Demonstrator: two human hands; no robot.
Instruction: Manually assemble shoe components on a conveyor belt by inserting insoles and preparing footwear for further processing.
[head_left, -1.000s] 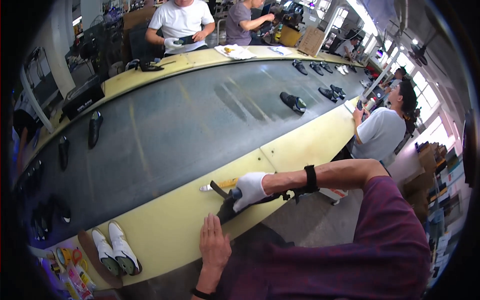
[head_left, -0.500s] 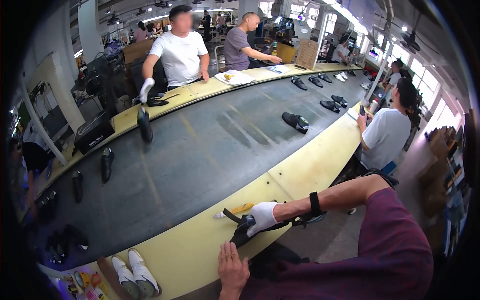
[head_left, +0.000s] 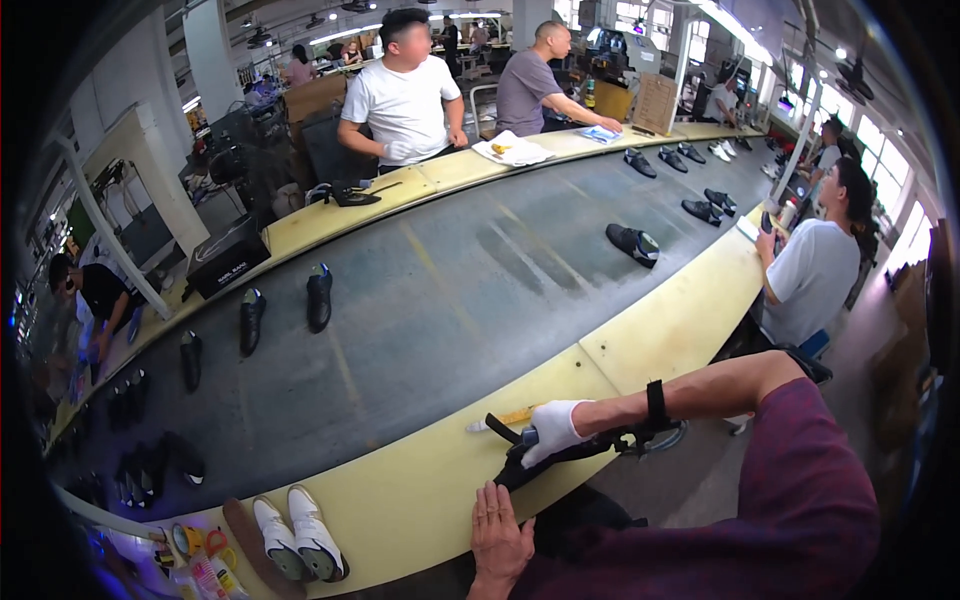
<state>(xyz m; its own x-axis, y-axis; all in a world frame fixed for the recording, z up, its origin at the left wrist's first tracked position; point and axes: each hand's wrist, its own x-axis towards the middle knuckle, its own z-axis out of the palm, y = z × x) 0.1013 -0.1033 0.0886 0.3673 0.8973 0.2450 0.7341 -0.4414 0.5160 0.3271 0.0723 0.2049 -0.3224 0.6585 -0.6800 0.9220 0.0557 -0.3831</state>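
Note:
My right hand (head_left: 556,430), in a white glove, is closed around a small grey-blue object (head_left: 530,437) at the near edge of the yellow tabletop. Beneath it lies a soft black piece (head_left: 515,470) whose kind I cannot make out; a strap-like black end (head_left: 503,429) sticks out toward the belt. Bare and with its fingers stretched out, my left hand (head_left: 502,540) rests against the near end of the black piece. Just beyond the gloved hand lies a yellow-and-white marker-like stick (head_left: 500,420).
A grey conveyor belt (head_left: 430,320) carries several dark shoes, among them a black shoe (head_left: 319,298). White shoes (head_left: 300,535) and scissors (head_left: 216,543) lie at the near left. Across the belt stand a person in white (head_left: 405,105) and another in grey-purple (head_left: 530,90); a seated person (head_left: 815,265) is at right.
The person in white across the belt has let go of a black shoe, which now rests on the belt, and drawn the gloved hand back. The view has shifted left; my hands keep their hold.

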